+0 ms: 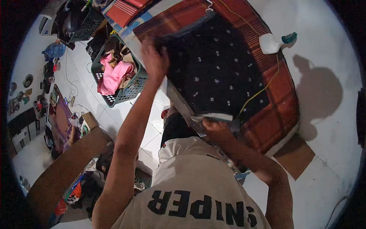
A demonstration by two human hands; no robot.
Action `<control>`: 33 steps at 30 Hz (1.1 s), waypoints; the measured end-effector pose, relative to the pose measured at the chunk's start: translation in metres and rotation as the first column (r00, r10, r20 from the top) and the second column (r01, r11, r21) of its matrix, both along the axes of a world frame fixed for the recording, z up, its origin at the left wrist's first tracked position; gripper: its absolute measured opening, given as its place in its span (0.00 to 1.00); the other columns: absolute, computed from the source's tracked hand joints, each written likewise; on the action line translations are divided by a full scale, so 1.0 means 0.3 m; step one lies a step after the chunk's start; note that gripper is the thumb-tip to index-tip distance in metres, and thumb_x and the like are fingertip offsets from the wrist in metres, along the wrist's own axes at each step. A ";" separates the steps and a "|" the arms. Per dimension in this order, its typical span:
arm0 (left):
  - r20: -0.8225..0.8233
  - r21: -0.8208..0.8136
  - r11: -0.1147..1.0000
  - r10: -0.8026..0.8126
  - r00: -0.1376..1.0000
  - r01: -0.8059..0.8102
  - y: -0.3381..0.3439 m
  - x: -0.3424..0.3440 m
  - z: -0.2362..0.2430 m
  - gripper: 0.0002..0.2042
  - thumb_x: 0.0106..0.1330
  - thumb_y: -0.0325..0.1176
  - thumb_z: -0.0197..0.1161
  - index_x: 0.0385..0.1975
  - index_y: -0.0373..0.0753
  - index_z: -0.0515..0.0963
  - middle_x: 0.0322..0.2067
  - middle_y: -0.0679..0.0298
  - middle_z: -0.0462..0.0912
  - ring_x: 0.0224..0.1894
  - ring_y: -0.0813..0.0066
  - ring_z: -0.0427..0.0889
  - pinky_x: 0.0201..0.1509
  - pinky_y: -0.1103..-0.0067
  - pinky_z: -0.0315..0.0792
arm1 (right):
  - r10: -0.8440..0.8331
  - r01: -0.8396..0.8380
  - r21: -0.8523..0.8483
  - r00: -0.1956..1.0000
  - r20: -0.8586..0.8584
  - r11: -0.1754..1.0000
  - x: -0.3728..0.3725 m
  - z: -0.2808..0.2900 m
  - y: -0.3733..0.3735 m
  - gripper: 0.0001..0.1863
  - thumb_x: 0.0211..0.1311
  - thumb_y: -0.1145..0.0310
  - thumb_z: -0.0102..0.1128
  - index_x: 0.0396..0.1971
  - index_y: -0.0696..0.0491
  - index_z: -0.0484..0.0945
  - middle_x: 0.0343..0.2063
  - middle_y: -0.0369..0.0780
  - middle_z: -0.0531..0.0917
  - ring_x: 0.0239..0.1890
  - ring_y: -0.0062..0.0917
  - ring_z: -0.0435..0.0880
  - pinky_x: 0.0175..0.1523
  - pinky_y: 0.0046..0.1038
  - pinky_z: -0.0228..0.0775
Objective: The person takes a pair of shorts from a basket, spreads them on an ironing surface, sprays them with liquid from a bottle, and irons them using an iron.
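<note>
- On the red plaid ironing board [284, 103], we spread a dark garment with small white flowers [217, 72].
- Our left hand [154, 57] grips its far edge.
- Our right hand [215, 128] pinches its near edge.
- Beside the board sits a laundry basket [127, 91].

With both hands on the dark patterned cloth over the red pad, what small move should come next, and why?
Probably pull the two edges apart to draw the dark star-patterned cloth flat. The left hand grips its far edge and the right hand its near edge, and it already lies spread over the red checked pad.
</note>
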State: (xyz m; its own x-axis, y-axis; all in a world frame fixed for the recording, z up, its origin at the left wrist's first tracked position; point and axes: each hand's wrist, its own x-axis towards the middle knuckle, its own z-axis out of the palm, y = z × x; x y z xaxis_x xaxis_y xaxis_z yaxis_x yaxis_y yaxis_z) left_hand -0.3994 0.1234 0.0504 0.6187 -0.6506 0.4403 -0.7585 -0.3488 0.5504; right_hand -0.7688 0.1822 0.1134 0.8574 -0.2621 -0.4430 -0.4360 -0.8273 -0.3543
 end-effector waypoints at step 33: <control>0.122 0.521 0.793 -0.436 0.892 0.316 0.090 -0.464 -0.084 0.32 0.82 0.48 0.43 0.82 0.41 0.58 0.82 0.51 0.53 0.84 0.44 0.49 0.84 0.43 0.38 | 0.208 -0.181 0.152 0.960 -0.186 0.972 -0.406 0.044 -0.282 0.19 0.71 0.61 0.60 0.58 0.52 0.79 0.36 0.51 0.88 0.39 0.45 0.93 0.45 0.48 0.85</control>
State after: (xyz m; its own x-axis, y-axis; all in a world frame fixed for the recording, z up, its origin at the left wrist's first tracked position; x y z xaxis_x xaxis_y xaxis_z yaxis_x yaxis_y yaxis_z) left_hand -0.5386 0.1503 0.0253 0.2036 -0.9730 0.1084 -0.9650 -0.1808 0.1902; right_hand -0.8905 0.0977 0.1266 0.7766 -0.0266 -0.6294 -0.3439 -0.8550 -0.3882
